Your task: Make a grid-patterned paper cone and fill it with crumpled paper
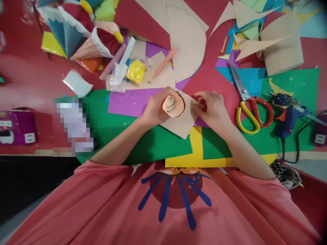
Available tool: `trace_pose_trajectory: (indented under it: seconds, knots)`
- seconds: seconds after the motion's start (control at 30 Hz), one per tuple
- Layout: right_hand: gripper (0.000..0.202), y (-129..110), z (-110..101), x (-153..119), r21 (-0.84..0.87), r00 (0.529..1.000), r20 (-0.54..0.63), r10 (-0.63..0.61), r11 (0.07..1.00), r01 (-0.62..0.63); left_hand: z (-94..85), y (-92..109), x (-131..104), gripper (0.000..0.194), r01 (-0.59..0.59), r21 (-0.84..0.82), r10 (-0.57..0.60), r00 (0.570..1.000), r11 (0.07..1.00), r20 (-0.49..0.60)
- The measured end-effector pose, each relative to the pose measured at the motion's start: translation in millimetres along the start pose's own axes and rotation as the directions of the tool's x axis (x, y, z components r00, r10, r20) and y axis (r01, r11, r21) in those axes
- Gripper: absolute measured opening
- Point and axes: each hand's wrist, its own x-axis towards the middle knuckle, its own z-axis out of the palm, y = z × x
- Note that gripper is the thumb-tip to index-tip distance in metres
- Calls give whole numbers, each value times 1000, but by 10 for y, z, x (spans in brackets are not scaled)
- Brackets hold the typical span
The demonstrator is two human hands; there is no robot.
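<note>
My left hand (158, 103) is closed around a peach paper cone (180, 102), its round mouth facing up at me. Crumpled pale paper (170, 103) fills part of the cone's inside. A beige sheet of paper (186, 124) with zigzag-cut edges lies beside and partly under the cone; whether the two are joined I cannot tell. At that sheet's right corner, my right hand (213, 110) has its thumb and fingers curled in a pinch. Just right of this hand are scissors (244, 95) with one yellow and one red handle.
A blue glue gun (287, 122) with its cord lies at right, near a beige paper roll (283, 44). Finished paper cones (93, 44), a wrapped yellow lump (136, 70) and a peach stick (163, 64) are at upper left. Green paper (122, 136) covers the near table.
</note>
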Motion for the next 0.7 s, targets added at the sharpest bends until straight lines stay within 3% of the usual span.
trace_pose_trajectory:
  seconds: [0.07,0.17,0.3,0.37,0.47,0.57,0.63,0.7]
  knots:
    - [9,-8,-14,12,69,1000,5,-23,997,22,7,-4,5,28,4,2,-4,1000,1000,-5]
    - [14,-9,-87,14,191,989,-150,-7,981,36,12,0,10,29,-6,-9,6,1000,1000,15]
    - [21,14,-185,-35,367,901,-407,150,930,11,20,-9,16,19,-10,13,9,998,1000,57]
    - [26,14,-200,-79,420,879,-459,129,903,87,18,-20,21,16,-37,41,35,998,998,60]
    - [27,-33,-186,-153,522,924,-381,-16,821,230,11,-22,24,19,-49,80,44,996,996,72]
    - [26,-124,-157,-204,586,982,-147,-118,789,183,19,-11,11,16,10,126,-18,998,992,64]
    - [25,-179,-142,-209,610,986,-21,-167,779,145,37,-17,-4,18,52,161,-64,995,986,74]
    - [28,-211,-136,-190,656,970,34,-242,737,161,61,-36,-20,25,65,186,-85,991,980,102]
